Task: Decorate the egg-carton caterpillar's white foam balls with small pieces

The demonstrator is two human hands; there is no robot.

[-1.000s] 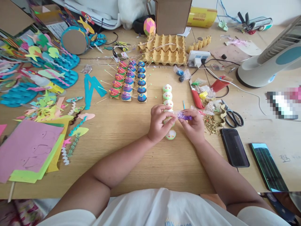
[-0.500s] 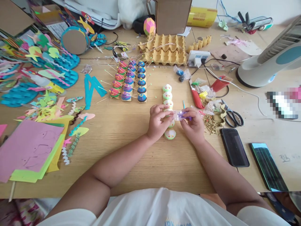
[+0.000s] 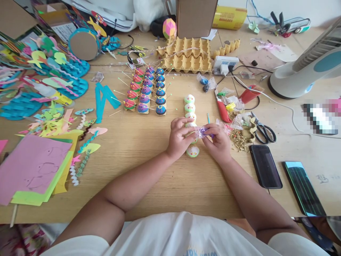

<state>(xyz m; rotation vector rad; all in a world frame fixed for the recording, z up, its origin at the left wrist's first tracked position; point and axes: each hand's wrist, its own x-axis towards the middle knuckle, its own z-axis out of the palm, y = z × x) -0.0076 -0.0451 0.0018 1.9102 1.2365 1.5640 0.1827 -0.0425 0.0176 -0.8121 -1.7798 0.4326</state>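
Between my two hands is a small clear plastic bag (image 3: 201, 132) with something purple inside, probably soft clay, though I cannot make it out fully. My left hand (image 3: 180, 138) pinches one end of the bag between thumb and fingers. At the other end, my right hand (image 3: 217, 140) has its thumb and fingers closed on the bag. Below and behind them runs a row of white-topped egg-carton cups (image 3: 193, 152) with green rims and small coloured dots; my left hand hides part of the row.
Rows of red, purple and blue decorated carton cups (image 3: 143, 108) bristle with thin sticks. Egg trays (image 3: 186, 64) lie behind. On the right are scissors (image 3: 263, 133), a phone (image 3: 265, 166) and a fan (image 3: 298, 71); coloured paper (image 3: 37, 167) lies left.
My right hand has shifted slightly left, closer to my left hand, and the plastic bag is more bunched between them. The left hand stays nearly in place.
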